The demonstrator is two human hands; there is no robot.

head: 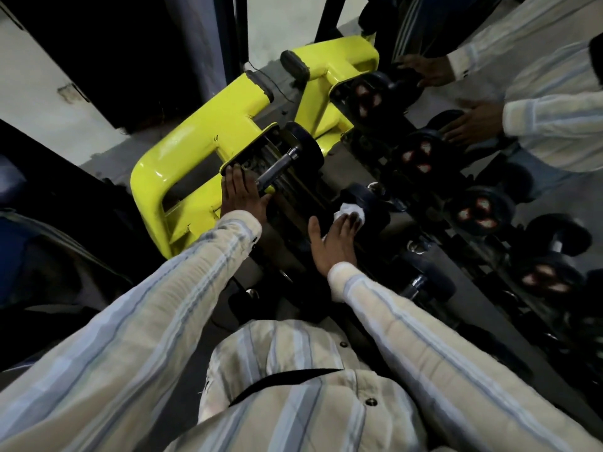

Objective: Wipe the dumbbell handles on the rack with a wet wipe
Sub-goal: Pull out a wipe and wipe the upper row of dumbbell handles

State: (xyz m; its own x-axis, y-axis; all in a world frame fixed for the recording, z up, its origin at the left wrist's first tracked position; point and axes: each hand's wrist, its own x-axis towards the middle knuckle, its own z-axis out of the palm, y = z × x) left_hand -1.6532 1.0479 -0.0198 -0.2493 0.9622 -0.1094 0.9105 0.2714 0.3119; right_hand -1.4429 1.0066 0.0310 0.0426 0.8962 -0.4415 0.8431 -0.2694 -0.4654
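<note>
A thick yellow tubular frame [208,125] stands at the left and upper middle, with black rubber caps [293,65] on its upper ends. Behind it there is a dark vertical post [208,37] and a pale wall [39,86] with a dark panel [107,53]. The floor [137,138] under the frame is grey. At the right side a mirror [509,132] shows a reflection of a striped sleeve [548,70]. A dark blue padded shape [29,249] lies at the left edge.
</note>
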